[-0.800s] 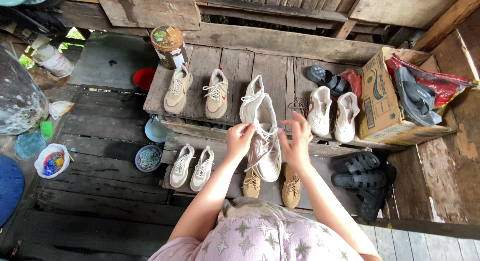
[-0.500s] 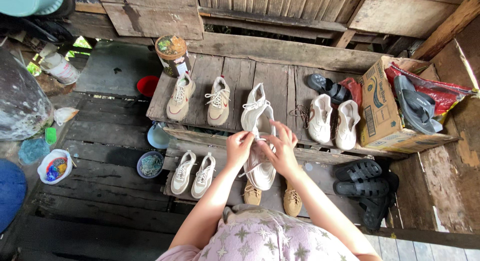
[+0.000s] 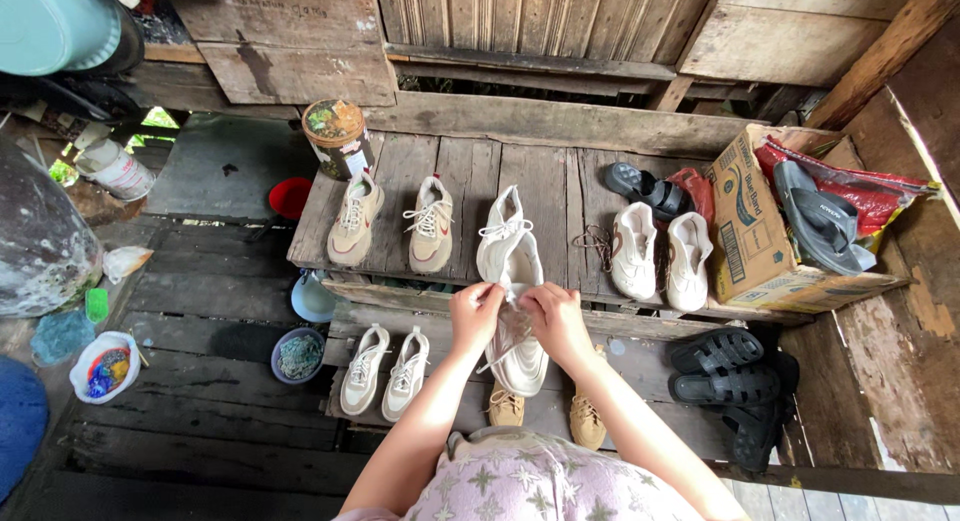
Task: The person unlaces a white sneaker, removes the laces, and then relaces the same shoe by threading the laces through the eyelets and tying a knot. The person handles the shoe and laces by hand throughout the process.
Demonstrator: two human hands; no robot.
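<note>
You hold a white lace-up sneaker (image 3: pixel 518 336) above the front edge of the weathered wooden plank shelf (image 3: pixel 540 181), its toe toward you. Bare boards lie open between it and the white sneaker pair (image 3: pixel 388 371) to its left. Your left hand (image 3: pixel 476 316) and right hand (image 3: pixel 553 321) meet at its collar, fingers pinched on the upper, forearms angled inward.

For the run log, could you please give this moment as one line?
left hand: on white sneaker | right hand: on same sneaker | sneaker: held above wooden step
</note>
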